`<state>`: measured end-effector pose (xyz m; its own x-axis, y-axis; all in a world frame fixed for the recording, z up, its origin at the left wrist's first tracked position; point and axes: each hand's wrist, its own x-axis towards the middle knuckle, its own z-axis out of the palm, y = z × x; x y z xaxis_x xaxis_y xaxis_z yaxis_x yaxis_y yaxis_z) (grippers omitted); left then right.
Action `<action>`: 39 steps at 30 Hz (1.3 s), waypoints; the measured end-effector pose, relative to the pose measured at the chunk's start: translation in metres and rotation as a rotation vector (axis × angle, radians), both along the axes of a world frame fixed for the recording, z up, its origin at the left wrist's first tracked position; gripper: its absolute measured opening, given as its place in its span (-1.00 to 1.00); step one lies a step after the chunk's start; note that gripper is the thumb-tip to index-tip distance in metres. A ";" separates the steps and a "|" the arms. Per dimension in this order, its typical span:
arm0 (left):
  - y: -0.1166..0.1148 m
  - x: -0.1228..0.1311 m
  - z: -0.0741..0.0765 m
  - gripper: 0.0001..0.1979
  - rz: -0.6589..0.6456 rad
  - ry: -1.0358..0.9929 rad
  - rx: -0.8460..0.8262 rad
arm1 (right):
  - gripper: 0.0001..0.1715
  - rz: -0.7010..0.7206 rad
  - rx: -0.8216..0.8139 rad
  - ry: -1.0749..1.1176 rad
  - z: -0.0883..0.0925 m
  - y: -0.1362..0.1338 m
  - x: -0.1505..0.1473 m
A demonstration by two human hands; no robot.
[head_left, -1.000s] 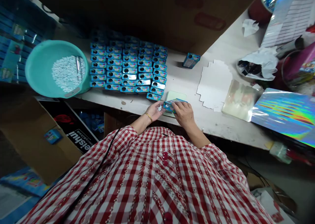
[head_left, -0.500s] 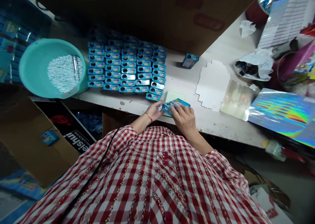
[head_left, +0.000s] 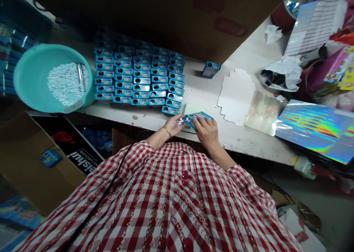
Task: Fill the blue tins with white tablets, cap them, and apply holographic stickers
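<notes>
My right hand (head_left: 207, 131) grips a small blue box (head_left: 197, 117) at the near edge of the white table (head_left: 249, 56). My left hand (head_left: 173, 125), with a gold bangle on the wrist, is cupped against the box's open end and holds several small white pieces (head_left: 180, 121). Under the box lies a pale green pad (head_left: 195, 109). Just beyond my hands stand rows of stacked blue boxes (head_left: 139, 75).
A teal basin (head_left: 30, 78) of white pieces sits at the left. One blue box (head_left: 210, 69) stands alone near flat white cardboard blanks (head_left: 236, 94). Holographic sheets (head_left: 315, 128), a plastic sleeve (head_left: 261, 111), crumpled paper and clutter fill the right. Cardboard cartons (head_left: 33, 171) stand below left.
My hands keep working at the blue box's end with the white pieces. The view has drifted slightly, so everything sits a little more to the left.
</notes>
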<state>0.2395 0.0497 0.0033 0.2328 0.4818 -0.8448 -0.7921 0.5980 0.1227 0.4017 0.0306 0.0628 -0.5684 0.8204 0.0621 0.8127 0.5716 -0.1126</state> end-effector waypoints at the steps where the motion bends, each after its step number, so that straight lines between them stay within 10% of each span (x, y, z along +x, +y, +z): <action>1: 0.000 0.000 0.001 -0.81 0.000 -0.005 0.002 | -0.64 -0.006 -0.011 0.003 -0.001 0.001 0.001; 6: 0.001 -0.004 -0.001 -0.81 0.014 -0.019 0.013 | -0.59 -0.116 -0.114 0.136 -0.017 0.006 0.012; 16: -0.021 -0.036 0.001 -0.74 -0.046 0.097 -0.031 | -0.53 -0.406 -0.362 0.713 -0.110 0.026 0.034; 22: -0.045 -0.039 0.003 -0.73 -0.129 0.105 0.055 | -0.55 -0.246 -0.174 0.515 -0.077 0.002 0.018; 27: -0.065 -0.040 0.000 -0.73 -0.247 0.058 0.093 | -0.69 0.164 -0.418 0.253 -0.054 -0.031 -0.038; 39: -0.089 -0.057 -0.006 -0.69 -0.388 0.067 0.108 | -0.76 0.323 -0.590 0.103 -0.049 -0.039 -0.062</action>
<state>0.1823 -0.0388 -0.0022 0.3614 0.4560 -0.8133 -0.4982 0.8318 0.2450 0.3398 -0.0082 0.0135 -0.8055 0.5238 -0.2770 0.5803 0.6027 -0.5478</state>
